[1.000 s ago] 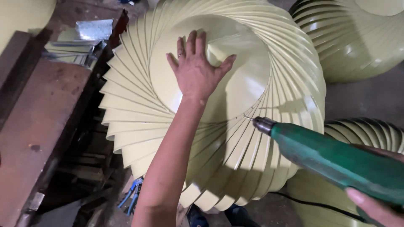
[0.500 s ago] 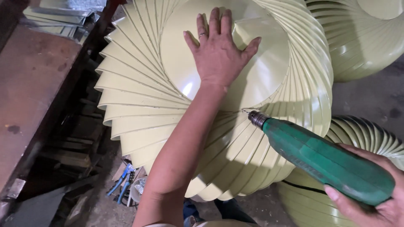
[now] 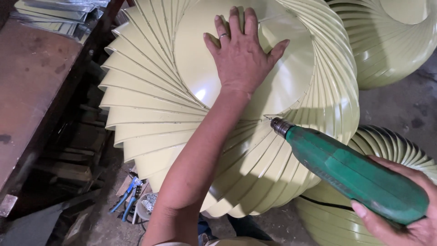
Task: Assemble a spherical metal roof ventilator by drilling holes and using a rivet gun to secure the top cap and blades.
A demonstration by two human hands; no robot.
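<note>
Cream turbine vent (image 3: 150,118) fills centre frame: smooth domed cap, curved overlapping vanes spiralling round it. Left hand (image 3: 241,57) lies flat, fingers spread, on the cap. Right hand (image 3: 400,218) grips green drill (image 3: 350,175), bit touching the cap's rim.

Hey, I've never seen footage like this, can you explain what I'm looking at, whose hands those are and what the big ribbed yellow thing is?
This is one view from a camera worn on a person's head, looking down at their own bare hands. The left hand lies flat, fingers spread, on the smooth cap of a pale yellow finned metal dome, which looks like a roof ventilator. The right hand grips a green power drill, its tip at the cap's edge. Similar domes stand nearby. A rusty brown workbench is to the left, and blue-handled pliers lie on the floor.
</note>
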